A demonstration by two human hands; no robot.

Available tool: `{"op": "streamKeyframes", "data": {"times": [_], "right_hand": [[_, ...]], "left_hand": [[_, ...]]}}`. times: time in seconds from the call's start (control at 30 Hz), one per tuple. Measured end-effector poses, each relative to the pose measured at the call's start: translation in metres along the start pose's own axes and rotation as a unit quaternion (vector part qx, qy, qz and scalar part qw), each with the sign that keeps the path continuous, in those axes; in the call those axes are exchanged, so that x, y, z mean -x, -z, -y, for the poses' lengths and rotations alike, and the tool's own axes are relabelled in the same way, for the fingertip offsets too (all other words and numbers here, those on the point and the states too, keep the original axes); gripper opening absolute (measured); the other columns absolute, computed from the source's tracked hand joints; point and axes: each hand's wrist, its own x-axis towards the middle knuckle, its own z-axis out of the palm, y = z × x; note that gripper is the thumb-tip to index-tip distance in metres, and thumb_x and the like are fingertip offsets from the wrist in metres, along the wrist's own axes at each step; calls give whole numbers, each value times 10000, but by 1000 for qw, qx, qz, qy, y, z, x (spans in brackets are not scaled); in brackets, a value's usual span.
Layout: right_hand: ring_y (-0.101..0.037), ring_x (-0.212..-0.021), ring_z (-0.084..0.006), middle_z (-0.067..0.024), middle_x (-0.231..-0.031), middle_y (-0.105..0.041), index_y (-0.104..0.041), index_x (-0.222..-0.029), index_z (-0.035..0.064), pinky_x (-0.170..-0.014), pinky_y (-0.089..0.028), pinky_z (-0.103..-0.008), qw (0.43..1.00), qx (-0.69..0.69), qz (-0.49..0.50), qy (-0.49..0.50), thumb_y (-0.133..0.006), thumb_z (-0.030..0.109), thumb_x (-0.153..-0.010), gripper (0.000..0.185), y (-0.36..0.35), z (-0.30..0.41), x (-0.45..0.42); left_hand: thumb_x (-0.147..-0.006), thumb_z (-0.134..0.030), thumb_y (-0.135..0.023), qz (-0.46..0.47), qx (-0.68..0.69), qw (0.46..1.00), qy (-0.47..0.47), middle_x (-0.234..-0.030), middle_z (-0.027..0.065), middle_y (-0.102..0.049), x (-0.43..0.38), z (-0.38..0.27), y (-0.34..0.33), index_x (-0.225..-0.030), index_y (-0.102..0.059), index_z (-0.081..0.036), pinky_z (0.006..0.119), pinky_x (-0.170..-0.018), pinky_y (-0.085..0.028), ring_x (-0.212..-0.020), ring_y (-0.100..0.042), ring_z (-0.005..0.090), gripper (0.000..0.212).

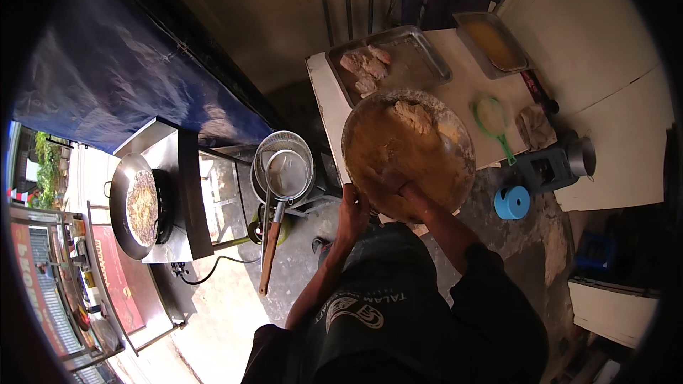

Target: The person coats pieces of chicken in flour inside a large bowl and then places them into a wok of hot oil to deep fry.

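A large round metal basin [468, 162] stands at the near edge of the table, holding brownish flour-like powder [379, 138] with a coated lump [413, 116] at its far side. My right hand [408, 189] reaches into the powder; its fingers are partly buried and blurred, so their grip cannot be told. At the basin's near left rim is my left hand [355, 205], upright with the thumb near the rim; whether it grips the rim cannot be told. Behind the basin lies a metal tray [427, 58] with several floured pieces of raw meat [368, 66].
A wok [122, 213] of bubbling oil sits on a burner stand at left. Long-handled strainers [288, 173] rest on a pot beside the table. A green sieve [490, 116], a cloth [535, 127] and a tray of yellowish liquid [493, 42] lie right. A blue stool [512, 202] stands below.
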Motion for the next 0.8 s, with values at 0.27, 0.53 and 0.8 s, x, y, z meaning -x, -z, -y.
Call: {"op": "streamKeyframes", "data": {"times": [0.27, 0.53, 0.8], "right_hand": [[-413, -1067, -260, -148, -1131, -443, -374, -1155, 43, -816, -401, -358, 863, -488, -83, -98, -571, 207, -745, 484, 36, 11, 4], [-448, -1011, -317, -174, -1098, -461, -425, -1106, 26, -867, -362, -372, 887, 294, -355, 33, -458, 195, -791, 358, 3, -15, -56], [-463, -1034, -288, -219, -1097, -472, -466, -1094, 54, -851, -376, -384, 954, -298, 22, 30, -477, 248, -762, 385, 4, -13, 19]], "left_hand": [[-843, -27, -396, 18, 86, 996, 32, -696, 134, -471, -3, 14, 5, -847, -311, -9, 302, -432, -430, -549, -510, 171, 87], [-818, -51, -432, 50, 43, 996, 55, -692, 205, -484, -10, 2, 6, -890, -315, -5, 385, -494, -393, -609, -534, 323, 144], [-820, -26, -416, 35, 68, 997, 33, -692, 202, -467, -10, 5, 6, -873, -303, 1, 365, -502, -394, -570, -489, 278, 128]]}}
